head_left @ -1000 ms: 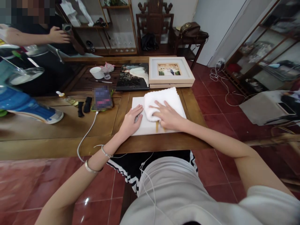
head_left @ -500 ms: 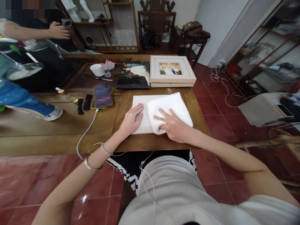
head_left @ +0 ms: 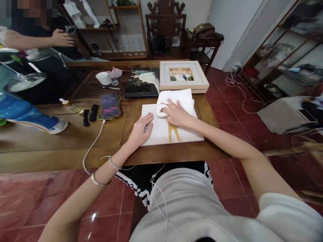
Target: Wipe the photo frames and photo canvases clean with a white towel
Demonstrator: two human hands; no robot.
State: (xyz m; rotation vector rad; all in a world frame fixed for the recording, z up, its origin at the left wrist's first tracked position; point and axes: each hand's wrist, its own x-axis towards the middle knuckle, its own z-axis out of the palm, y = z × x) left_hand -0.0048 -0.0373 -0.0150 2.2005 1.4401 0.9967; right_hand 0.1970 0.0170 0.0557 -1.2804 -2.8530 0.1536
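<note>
A white flat board [head_left: 161,132] with a gold mark near its front lies on the wooden table [head_left: 63,134]. My left hand [head_left: 140,129] rests flat on the board's left edge, fingers stretched out. My right hand [head_left: 176,112] presses a folded white towel [head_left: 176,99] onto the board's far part, fingers bent over the cloth. The towel's far edge reaches the white framed photo [head_left: 183,76].
A dark glossy photo print [head_left: 142,83] lies beside the frame. A phone [head_left: 110,107] with a white cable, two black clips, a small bottle, a white cup [head_left: 104,78] and a pen sit to the left. Another person's arm [head_left: 37,38] reaches over shelves at far left.
My right hand slid the towel from the board's near right corner up to its far edge, uncovering the gold mark. My left hand stayed in place.
</note>
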